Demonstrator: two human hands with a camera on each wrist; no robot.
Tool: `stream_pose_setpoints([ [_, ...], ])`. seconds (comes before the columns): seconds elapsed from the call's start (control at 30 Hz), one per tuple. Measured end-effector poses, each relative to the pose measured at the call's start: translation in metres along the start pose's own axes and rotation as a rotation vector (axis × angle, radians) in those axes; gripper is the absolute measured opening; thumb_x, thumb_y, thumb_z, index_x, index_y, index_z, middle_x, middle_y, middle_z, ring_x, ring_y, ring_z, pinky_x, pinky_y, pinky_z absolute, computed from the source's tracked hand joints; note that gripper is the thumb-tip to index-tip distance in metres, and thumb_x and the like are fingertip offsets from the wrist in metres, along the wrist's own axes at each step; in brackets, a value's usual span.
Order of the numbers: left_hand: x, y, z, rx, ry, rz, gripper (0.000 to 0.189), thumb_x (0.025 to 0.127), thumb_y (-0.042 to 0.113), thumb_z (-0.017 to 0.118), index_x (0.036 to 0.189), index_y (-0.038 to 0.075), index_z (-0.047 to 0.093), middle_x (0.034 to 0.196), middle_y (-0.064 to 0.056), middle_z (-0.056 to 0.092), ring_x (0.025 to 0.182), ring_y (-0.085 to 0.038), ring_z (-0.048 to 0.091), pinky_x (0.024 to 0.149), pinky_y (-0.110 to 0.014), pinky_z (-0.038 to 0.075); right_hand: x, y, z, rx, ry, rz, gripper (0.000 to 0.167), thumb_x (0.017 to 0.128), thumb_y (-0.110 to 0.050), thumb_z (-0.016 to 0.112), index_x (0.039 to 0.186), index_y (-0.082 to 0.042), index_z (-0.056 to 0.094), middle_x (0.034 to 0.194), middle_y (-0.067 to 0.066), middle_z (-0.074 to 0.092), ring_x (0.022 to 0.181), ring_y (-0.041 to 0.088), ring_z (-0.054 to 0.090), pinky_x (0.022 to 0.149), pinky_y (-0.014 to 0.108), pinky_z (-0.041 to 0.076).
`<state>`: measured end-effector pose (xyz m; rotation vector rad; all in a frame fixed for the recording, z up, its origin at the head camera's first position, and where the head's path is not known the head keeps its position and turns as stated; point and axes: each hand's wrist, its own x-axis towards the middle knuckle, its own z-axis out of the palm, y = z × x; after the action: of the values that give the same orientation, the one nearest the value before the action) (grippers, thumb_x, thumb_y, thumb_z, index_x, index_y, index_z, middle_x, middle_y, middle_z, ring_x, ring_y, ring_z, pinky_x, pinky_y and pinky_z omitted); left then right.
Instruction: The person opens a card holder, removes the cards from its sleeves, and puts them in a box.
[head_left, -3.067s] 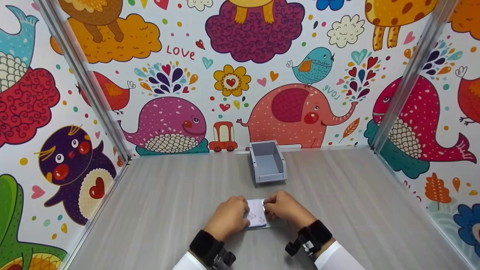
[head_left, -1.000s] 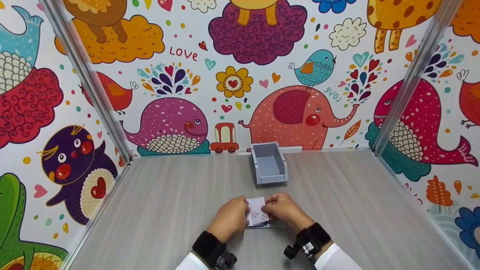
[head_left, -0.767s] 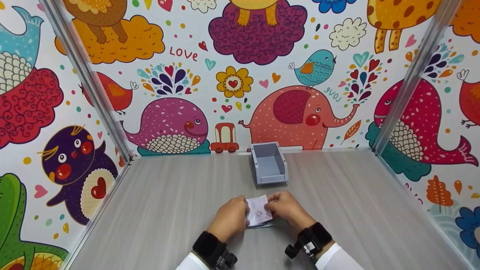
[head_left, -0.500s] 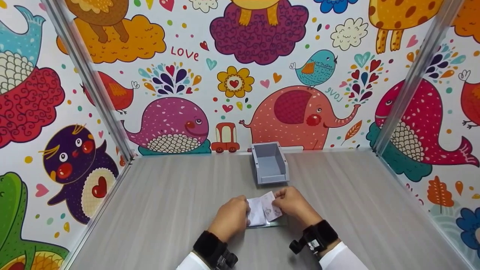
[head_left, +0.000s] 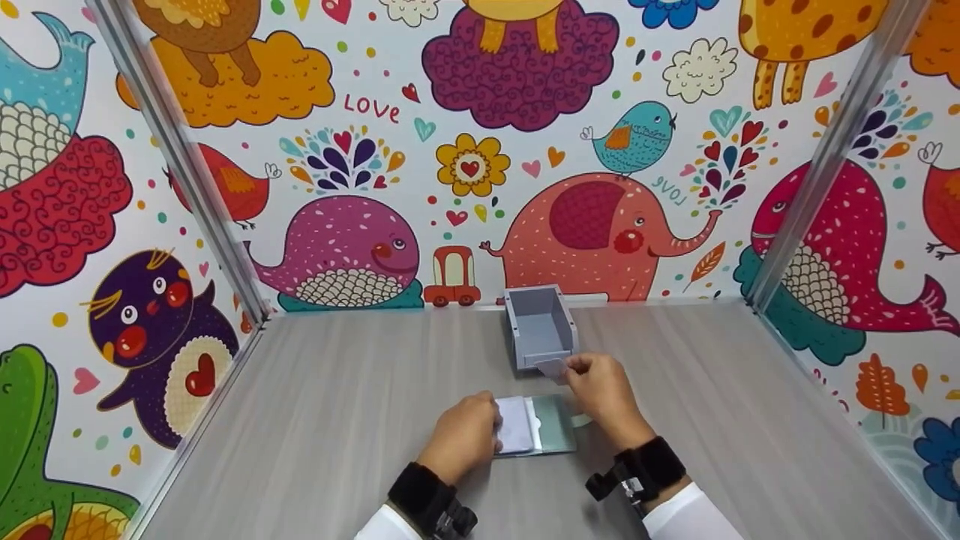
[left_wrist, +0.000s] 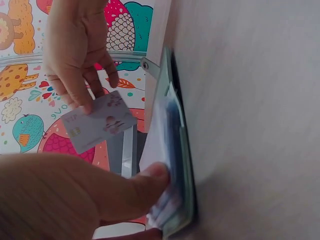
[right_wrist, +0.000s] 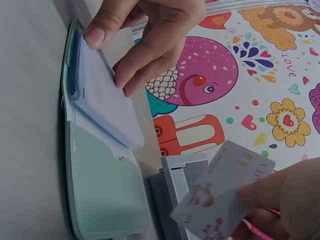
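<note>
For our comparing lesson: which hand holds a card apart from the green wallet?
The right hand: it pinches a white card near the grey bin, whereas the left hand holds the stack in the green wallet.

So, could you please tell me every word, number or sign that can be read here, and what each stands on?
"VIP": on the card, in the left wrist view.
"LOVE": in red on the printed wall.
"LOVE", mirrored: in teal on that wall, by the elephant.
Smaller print on the card, and marks on the blue bird: too small to read.
</note>
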<state>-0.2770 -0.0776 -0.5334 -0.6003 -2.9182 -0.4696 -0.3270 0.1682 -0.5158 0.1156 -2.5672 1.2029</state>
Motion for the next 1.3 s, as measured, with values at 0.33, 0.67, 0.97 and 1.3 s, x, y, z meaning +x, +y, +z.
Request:
stream_pose_setpoints([
  [0.33,0.001,-0.001,0.003,-0.007,0.003,0.014,0.022,0.076,0.017,0.098,0.084,0.014,0.079,0.100,0.003,0.071,0.087,-0.021,0.071,0.075,-0.039,0.060,0.021,-0.004,0.014,-0.303,0.193,-0.411,0.009,0.089,0.004,0.088,0.094,-0.005,0.087,0.090,0.009,0.082,0.085,0.032,0.081,0.077,0.051,0.065],
  [0.67,0.004,-0.003,0.001,-0.048,-0.019,-0.012,0.021,0.077,0.017,0.098,0.089,0.013,0.080,0.099,0.003,0.069,0.087,-0.020,0.070,0.078,-0.039,0.060,0.044,0.005,0.033,-0.533,0.239,-0.552,0.017,0.087,0.005,0.081,0.087,-0.010,0.088,0.081,0.007,0.075,0.075,0.034,0.075,0.063,0.051,0.052],
  [0.97,0.001,-0.005,0.001,-0.040,0.019,0.001,0.023,0.074,0.014,0.098,0.088,0.012,0.080,0.095,0.002,0.069,0.085,-0.022,0.071,0.072,-0.039,0.059,0.050,0.012,0.050,-0.622,0.103,-0.568,0.020,0.085,0.009,0.072,0.081,-0.007,0.083,0.079,0.012,0.071,0.077,0.037,0.072,0.064,0.055,0.052],
  [1.3,0.002,-0.006,0.001,-0.037,0.003,-0.012,0.021,0.076,0.015,0.098,0.089,0.011,0.081,0.096,0.001,0.069,0.085,-0.021,0.070,0.074,-0.039,0.059,0.055,0.009,0.049,-0.605,-0.036,-0.501,0.017,0.082,0.008,0.071,0.079,-0.006,0.080,0.078,0.014,0.076,0.076,0.041,0.073,0.069,0.060,0.055],
])
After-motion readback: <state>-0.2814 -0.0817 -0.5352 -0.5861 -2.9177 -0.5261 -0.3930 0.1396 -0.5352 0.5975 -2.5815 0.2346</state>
